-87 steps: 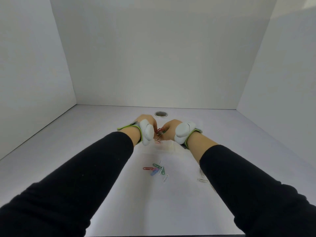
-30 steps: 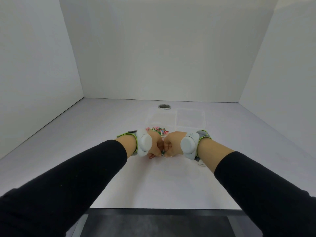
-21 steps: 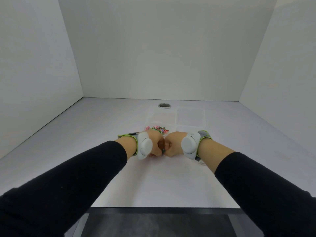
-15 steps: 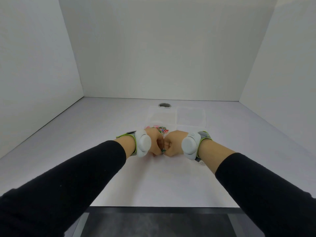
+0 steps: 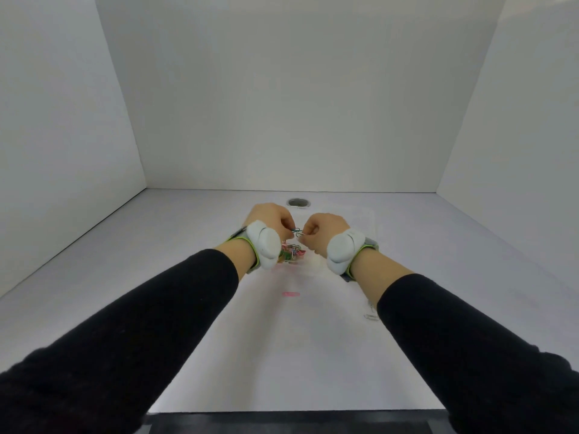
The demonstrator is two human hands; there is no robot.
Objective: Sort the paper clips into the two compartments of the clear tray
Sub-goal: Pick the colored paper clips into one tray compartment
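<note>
My left hand (image 5: pixel 271 218) and my right hand (image 5: pixel 322 229) are raised side by side over the clear tray (image 5: pixel 369 223), fingers curled. Between their fingertips they pinch a small bunch of blue and green paper clips (image 5: pixel 296 232). Under my left wrist, a heap of coloured clips (image 5: pixel 290 252) lies in the tray's left compartment. The right compartment is mostly hidden by my right hand. A single pink clip (image 5: pixel 291 294) lies on the white table nearer to me. A silver clip (image 5: pixel 371 316) lies beside my right sleeve.
White walls close the table in at left, back and right. A round metal-rimmed hole (image 5: pixel 298 202) sits in the table just beyond the tray. The table's dark front edge (image 5: pixel 282 422) runs along the bottom.
Both hands have lifted from the table and moved away from me over the tray, carrying clips. The pink clip they covered now shows on the table.
</note>
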